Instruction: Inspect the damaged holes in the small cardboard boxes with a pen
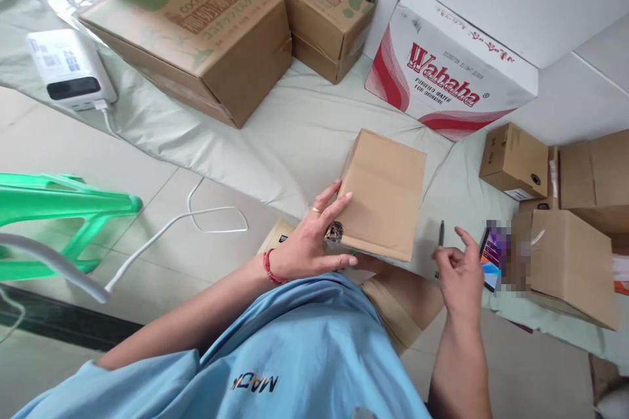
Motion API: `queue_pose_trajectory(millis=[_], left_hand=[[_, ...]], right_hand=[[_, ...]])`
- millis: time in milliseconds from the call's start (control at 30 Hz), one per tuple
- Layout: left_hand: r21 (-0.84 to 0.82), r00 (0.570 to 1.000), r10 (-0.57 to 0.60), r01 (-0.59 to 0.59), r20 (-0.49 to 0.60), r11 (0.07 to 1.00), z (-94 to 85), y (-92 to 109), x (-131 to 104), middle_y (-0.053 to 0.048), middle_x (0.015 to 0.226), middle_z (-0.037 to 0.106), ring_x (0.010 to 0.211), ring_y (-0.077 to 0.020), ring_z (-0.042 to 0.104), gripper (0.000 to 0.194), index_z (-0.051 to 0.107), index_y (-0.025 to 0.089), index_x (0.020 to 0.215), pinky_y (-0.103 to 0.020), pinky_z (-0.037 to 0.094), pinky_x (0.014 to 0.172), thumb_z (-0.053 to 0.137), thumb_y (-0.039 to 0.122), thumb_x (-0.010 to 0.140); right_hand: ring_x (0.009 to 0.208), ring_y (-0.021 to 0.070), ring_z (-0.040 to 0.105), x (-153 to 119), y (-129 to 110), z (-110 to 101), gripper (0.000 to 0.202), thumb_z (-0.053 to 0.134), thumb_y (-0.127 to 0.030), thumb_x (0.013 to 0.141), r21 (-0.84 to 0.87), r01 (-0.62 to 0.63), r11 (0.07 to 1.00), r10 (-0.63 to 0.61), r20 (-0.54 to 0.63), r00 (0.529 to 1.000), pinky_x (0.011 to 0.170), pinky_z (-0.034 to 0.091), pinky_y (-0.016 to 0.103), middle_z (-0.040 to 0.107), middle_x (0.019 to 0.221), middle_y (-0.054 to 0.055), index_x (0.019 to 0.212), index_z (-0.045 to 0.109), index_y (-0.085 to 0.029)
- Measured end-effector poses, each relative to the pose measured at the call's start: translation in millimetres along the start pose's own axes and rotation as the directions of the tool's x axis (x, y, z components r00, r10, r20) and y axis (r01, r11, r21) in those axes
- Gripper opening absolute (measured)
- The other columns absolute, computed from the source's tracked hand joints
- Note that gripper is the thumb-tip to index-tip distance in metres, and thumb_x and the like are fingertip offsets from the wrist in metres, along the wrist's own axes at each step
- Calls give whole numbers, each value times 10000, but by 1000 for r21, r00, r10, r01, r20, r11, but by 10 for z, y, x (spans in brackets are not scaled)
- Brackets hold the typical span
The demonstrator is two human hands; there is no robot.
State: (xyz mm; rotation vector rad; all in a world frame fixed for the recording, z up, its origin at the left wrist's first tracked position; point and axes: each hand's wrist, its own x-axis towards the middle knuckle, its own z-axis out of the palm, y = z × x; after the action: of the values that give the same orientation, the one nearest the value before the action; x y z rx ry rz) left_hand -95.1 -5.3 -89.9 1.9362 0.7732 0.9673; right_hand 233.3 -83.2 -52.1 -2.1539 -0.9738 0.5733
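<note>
A plain brown cardboard box [383, 193] stands on the pale cloth in front of me. My left hand [314, 239] is at its left side, with fingers spread, two fingertips against the box and the thumb by its near edge. Between thumb and forefinger shows a small dark patterned object [335, 231], too unclear to name. Right of the box, my right hand [459, 268] has its thumb and curled fingers closed on a slim dark pen [441, 233], one finger stretched out. The pen's middle is hidden by the hand.
Two printed brown cartons [196, 26] [314, 3] and a white and red carton [452, 72] line the back. A white power bank [71, 69] lies left, above a green stool [63, 222]. At the right are a small box [514, 160], a lit screen [491, 258] and an open box [570, 262].
</note>
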Motion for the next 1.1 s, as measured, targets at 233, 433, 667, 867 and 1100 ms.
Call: queue_pose_trajectory(millis=[233, 433, 667, 867, 1100], left_hand=[[-5, 998, -46, 45, -38, 999, 86, -95, 49, -226, 1757, 265, 1671, -432, 272, 1073, 174, 314, 1742, -649, 369, 1323, 832, 514, 918], [186, 961, -270, 277, -65, 943, 344, -257, -103, -246, 1767, 295, 1688, -449, 235, 1190, 156, 205, 1745, -659, 310, 1360, 881, 339, 811], [246, 960, -263, 279, -96, 928, 503, -182, -110, -260, 1670, 449, 1637, -444, 342, 1023, 279, 124, 1686, -685, 316, 1349, 787, 256, 808], [214, 961, -269, 275, -57, 937, 342, -160, -108, -242, 1644, 507, 1601, -414, 426, 932, 359, 133, 1665, -642, 392, 1322, 730, 209, 813], [135, 940, -342, 341, -13, 931, 297, -80, -78, -162, 1668, 538, 1673, -379, 327, 917, 452, 166, 1658, -622, 376, 1348, 621, 79, 761]], right_hand=[[666, 146, 641, -30, -95, -100, 352, 726, -330, 697, 744, 48, 667, 8, -72, 997, 541, 442, 221, 693, 726, 10, 1020, 764, -194], [785, 123, 692, -28, -191, 108, 360, 897, -252, 741, 759, 134, 637, -11, -164, 986, 646, 538, 205, 727, 866, -17, 1026, 676, -253], [1208, 302, 700, 222, 13, 434, 334, 544, -433, 999, -46, 379, 924, -381, -144, 913, 1079, 562, 534, 716, 1268, 165, 1147, 728, -197], [1419, 384, 558, 563, 330, 250, 558, 650, -300, 763, -189, 273, 943, -257, 107, 961, 1257, 365, 676, 648, 1469, 190, 1299, 759, -187], [1388, 283, 661, 29, -91, 265, 548, 678, -430, 916, 397, 132, 909, -167, 56, 984, 1238, 477, 534, 714, 1454, 124, 1427, 687, -230]])
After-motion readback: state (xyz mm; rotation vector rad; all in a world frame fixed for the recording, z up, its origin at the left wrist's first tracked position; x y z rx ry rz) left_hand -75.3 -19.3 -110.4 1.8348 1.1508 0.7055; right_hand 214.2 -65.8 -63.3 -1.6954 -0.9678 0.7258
